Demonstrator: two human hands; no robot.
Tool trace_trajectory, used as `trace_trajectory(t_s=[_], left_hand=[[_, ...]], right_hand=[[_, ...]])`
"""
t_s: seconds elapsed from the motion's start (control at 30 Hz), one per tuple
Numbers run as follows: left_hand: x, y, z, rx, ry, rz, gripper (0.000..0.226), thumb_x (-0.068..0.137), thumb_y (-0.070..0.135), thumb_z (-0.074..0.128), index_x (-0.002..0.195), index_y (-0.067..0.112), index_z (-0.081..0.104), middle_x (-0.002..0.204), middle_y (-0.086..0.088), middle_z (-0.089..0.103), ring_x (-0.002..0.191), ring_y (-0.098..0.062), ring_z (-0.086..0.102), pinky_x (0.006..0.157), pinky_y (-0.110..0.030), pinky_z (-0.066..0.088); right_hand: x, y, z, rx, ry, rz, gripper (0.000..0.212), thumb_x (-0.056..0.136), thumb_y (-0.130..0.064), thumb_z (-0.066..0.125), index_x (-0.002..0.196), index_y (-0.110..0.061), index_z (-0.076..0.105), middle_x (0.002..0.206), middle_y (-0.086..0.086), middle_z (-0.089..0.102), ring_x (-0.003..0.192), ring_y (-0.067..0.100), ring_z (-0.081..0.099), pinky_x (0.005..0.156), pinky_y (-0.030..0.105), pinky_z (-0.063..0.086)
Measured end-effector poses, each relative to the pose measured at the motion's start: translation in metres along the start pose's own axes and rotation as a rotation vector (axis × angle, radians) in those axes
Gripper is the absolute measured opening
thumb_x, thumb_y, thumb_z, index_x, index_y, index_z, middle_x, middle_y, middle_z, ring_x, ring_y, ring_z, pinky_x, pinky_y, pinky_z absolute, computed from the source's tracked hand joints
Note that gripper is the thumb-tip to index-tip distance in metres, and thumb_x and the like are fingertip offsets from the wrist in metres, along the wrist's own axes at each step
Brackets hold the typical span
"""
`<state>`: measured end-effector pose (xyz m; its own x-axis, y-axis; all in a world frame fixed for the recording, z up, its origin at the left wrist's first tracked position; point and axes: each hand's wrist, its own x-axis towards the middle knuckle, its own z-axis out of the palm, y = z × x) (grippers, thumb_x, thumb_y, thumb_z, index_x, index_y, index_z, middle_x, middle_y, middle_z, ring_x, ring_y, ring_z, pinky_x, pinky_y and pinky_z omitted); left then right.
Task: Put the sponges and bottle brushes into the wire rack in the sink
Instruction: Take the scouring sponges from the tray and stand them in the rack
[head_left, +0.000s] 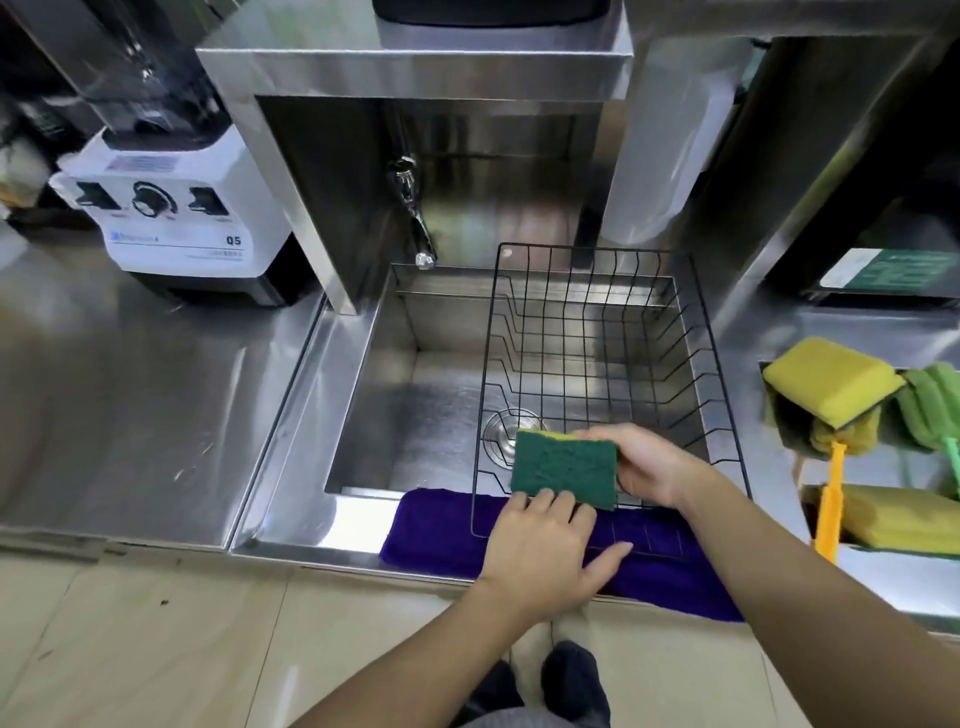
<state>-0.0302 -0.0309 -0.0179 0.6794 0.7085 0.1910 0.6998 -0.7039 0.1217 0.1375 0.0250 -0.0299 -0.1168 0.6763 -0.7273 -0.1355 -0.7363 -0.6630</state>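
Observation:
My right hand (647, 462) grips a green-and-yellow sponge (565, 467), green side facing me, over the near end of the black wire rack (587, 332) that sits in the right half of the steel sink (415, 415). My left hand (545, 556) rests on the rack's front rim, fingertips touching the sponge's lower edge. On the counter to the right lie a yellow sponge (831, 387), another yellow sponge (904, 517), an orange-handled bottle brush (828, 499) and a green bottle brush (930, 405).
A purple cloth (441, 535) drapes over the sink's front edge under the rack. A faucet (413, 213) hangs over the sink's back left. A white blender (176, 208) stands on the left counter. A steel shelf spans above the sink.

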Motion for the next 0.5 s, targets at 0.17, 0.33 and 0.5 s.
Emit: trace_trajectory(t_s=[0.17,0.33,0.5], left_hand=[[-0.002,-0.001,0.004,-0.003,0.03,0.008,0.046,0.088,0.054,0.042,0.075,0.015,0.063,0.069,-0.001,0.061,0.068,-0.019,0.056,0.062,-0.03,0.045],[-0.001,-0.001,0.004,0.016,0.022,0.014,0.046,0.088,0.055,0.04,0.075,0.016,0.062,0.07,0.0,0.061,0.068,-0.019,0.055,0.06,-0.031,0.046],[-0.002,-0.001,0.004,0.027,0.019,0.023,0.046,0.088,0.055,0.039,0.074,0.017,0.062,0.071,0.0,0.061,0.068,-0.019,0.056,0.059,-0.03,0.045]], right_hand=[[0.003,0.0,0.01,-0.181,0.158,-0.102,0.01,0.087,-0.019,0.059,0.088,-0.013,0.067,0.091,0.008,0.066,0.083,0.021,0.058,0.061,0.029,0.045],[0.004,-0.004,0.024,-0.56,0.485,-0.353,0.032,0.082,-0.045,0.062,0.086,-0.014,0.061,0.082,0.002,0.061,0.08,0.018,0.056,0.069,0.031,0.042],[-0.006,0.0,0.016,-0.538,0.088,-0.311,0.019,0.077,-0.005,0.07,0.094,-0.012,0.066,0.092,0.003,0.063,0.09,0.018,0.056,0.07,0.022,0.044]])
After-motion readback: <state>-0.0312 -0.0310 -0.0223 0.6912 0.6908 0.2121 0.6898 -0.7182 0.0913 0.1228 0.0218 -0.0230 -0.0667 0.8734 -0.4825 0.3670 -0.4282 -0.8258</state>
